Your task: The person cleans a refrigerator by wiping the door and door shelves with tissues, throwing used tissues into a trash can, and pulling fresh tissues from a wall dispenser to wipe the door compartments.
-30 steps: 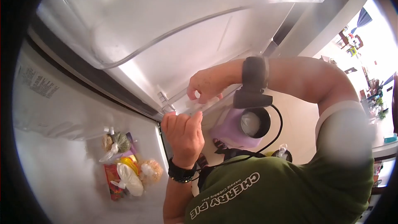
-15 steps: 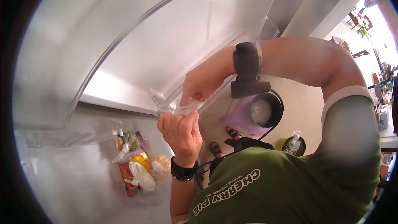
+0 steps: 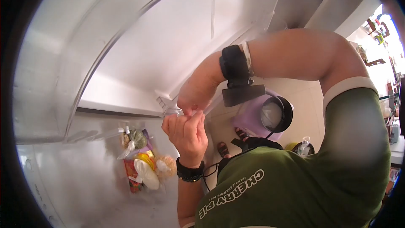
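My left hand [image 3: 185, 134], with a black beaded bracelet at its wrist, is closed, its fingers curled and its thumb pressed against them. Right up against it is my right hand [image 3: 199, 93], bent down at the wrist and also closed. Between the two sets of fingertips there is thin whitish translucent plastic, mostly hidden now. A black strapped device [image 3: 238, 69] sits on my right wrist. Both hands are beside the corner of a clear plastic part [image 3: 165, 104] at the edge of a white fridge-like interior [image 3: 185, 29].
Below left, several tied bags of food [image 3: 145, 173] lie on a pale surface. A curved clear rim [image 3: 110, 44] arches across the upper left. Near my feet stand a purple bin [image 3: 249, 112] with a black rim and a yellow container [image 3: 304, 147] holding plastic.
My right hand and forearm have shifted left, closer over my left hand. Less of the whitish plastic shows between them. The view has moved slightly.
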{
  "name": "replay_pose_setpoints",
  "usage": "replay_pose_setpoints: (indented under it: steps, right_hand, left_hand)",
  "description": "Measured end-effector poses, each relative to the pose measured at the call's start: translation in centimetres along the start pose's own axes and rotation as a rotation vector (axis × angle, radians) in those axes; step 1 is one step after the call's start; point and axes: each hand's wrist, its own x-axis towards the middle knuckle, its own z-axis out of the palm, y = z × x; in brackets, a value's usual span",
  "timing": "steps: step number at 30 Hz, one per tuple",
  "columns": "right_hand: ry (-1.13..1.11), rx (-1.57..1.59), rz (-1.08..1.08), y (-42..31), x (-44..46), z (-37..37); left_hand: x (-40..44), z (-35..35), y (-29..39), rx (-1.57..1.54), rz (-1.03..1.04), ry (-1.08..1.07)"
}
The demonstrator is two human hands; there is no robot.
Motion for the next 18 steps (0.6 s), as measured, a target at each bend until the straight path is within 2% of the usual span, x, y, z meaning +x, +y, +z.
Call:
replay_pose_setpoints:
  steps: [1, 7, 13, 18]
  right_hand:
    - [-0.072, 0.042, 0.035, -0.1, -0.1, -0.5]
    - [-0.143, -0.024, -0.024, -0.7, -0.1, -1.9]
    - [-0.164, -0.116, 0.035, -1.2, -0.1, -2.4]
    - [-0.202, 0.043, 0.134, -0.6, -0.2, -2.3]
  left_hand:
    - [0.1, 0.1, 0.0, 0.006, -0.003, 0.004]
    - [0.2, 0.3, 0.0, 0.035, -0.007, -0.003]
    - [0.5, 0.3, 0.1, 0.058, -0.007, -0.004]
    - [-0.1, 0.2, 0.3, 0.013, -0.057, -0.031]
